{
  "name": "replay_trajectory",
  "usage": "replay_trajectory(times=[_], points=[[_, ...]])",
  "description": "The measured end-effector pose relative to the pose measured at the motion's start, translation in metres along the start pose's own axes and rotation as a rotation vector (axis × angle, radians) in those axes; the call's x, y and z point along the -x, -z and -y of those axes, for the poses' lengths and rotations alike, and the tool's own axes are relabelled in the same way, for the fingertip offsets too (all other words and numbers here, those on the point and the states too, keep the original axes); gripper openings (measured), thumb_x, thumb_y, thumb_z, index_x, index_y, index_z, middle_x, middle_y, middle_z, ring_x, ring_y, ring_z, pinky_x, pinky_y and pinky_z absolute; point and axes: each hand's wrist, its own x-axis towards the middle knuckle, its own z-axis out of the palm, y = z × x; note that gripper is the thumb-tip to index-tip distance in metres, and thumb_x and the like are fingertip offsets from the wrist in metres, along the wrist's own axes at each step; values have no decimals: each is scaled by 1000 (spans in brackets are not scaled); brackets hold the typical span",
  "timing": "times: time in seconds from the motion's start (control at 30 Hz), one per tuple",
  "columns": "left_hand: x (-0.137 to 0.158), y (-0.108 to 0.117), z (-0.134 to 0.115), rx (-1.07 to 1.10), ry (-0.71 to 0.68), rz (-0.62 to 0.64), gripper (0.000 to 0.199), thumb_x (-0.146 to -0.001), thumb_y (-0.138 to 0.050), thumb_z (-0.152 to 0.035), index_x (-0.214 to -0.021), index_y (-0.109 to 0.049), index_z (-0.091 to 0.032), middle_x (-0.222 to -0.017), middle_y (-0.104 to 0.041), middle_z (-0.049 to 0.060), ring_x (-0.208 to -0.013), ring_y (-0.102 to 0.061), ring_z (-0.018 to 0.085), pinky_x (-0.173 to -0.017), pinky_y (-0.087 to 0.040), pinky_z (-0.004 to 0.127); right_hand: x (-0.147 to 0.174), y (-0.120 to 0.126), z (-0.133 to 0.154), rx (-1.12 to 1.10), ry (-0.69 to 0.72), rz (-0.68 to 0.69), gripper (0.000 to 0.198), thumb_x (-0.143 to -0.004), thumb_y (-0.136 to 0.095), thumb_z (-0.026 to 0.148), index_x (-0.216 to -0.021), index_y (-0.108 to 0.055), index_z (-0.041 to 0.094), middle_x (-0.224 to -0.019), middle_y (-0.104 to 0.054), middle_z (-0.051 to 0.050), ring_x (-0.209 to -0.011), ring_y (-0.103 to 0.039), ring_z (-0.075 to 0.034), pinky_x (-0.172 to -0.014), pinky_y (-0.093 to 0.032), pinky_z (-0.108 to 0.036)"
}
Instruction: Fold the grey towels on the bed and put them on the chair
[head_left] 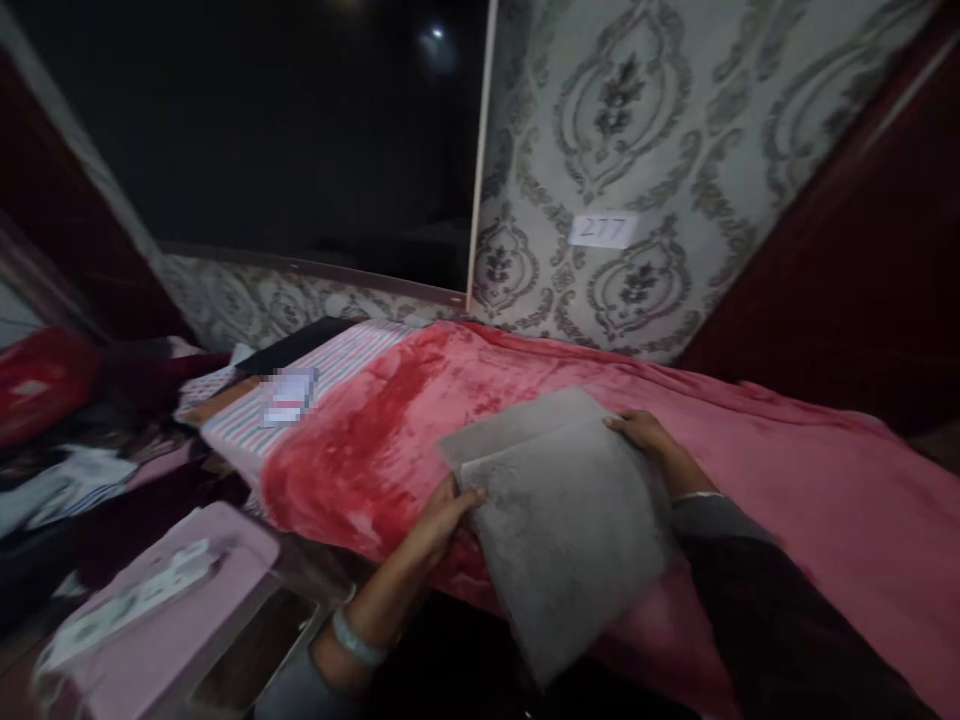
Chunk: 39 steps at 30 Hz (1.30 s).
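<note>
A grey folded fabric piece (574, 530), fairly flat with straight edges and overlapping layers, is held up in front of me. My left hand (444, 515) pinches its left edge, thumb on top and fingers behind. At its upper right corner, my right hand (646, 436) grips it between thumb and fingers. Below and behind the fabric spreads a pink and red plush blanket (360, 450). Some of the blanket is hidden by the fabric and my right arm.
A striped cloth (240, 432) lies at the blanket's left end, with a small blurred packet (289, 398) on it. On the left, a white power strip (135, 600) rests on a pink surface (236, 535), near piled clothes (71, 485). Behind are a large dark screen (300, 140) and patterned wall (630, 110).
</note>
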Motion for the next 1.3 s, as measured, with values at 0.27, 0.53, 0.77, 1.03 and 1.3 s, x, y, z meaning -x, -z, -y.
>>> replay_trajectory(times=[0.27,0.53,0.77,1.03,1.3], points=[[15,-32,4,68,5,-3,64,-68,-82,-48,-116,-52,-18,-87,-72,4,-57,-67,17,-45,-52,25,-45,41,17,-42,157,-72,27,-84,-59,31,-98,-75,14,-91,-75,-5,-85,-67,-20,-76,-52,-28],[29,-4,16,-285,402,480,58,-77,-57,-75,-79,-60,-17,-51,-63,5,-38,-59,17,-35,-38,22,-27,5,30,20,249,-69,49,-89,-51,23,-136,-63,15,-134,-65,-12,-120,-62,-26,-104,-46,-38],[4,-63,-32,-960,-605,201,41,-93,-50,-39,-124,-68,-20,-127,-70,13,-122,-62,28,-106,-47,48,22,-30,35,138,425,105,59,-98,-40,38,-152,-44,16,-155,-46,-10,-143,-42,-24,-119,-31,-42],[-20,-61,37,-1654,-863,183,64,-91,-57,-34,-151,-43,-22,-160,-37,16,-149,-31,36,-115,-31,64,10,-44,24,339,530,260,64,-103,-26,57,-160,-28,28,-167,-19,-4,-154,-14,-29,-122,-17,-53],[-19,-56,43,-1705,-894,141,65,-90,-54,-32,-153,-41,-24,-160,-37,14,-148,-33,35,-115,-32,62,-45,-50,7,328,386,242,65,-104,-22,52,-161,-23,23,-167,-17,-7,-153,-16,-28,-122,-18,-51]])
